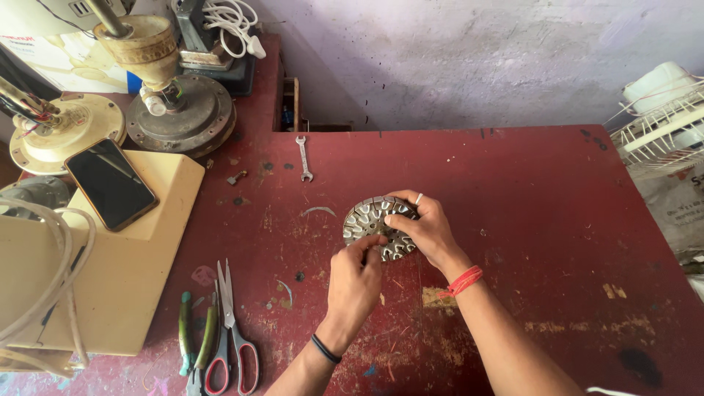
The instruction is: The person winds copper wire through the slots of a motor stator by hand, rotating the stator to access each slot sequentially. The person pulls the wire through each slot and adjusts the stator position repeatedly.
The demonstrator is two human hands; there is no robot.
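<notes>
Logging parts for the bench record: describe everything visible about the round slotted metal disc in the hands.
The round slotted disc looks like bare grey metal, with a ring of narrow radial slots around its rim. It sits tilted, face up toward the camera, over the red worktable. The right hand covers its right side, fingers across the face; the left hand touches its lower edge with its fingertips. Its centre is mostly hidden.

Head view, steeply down (close) onto bench (513,191)
</notes>
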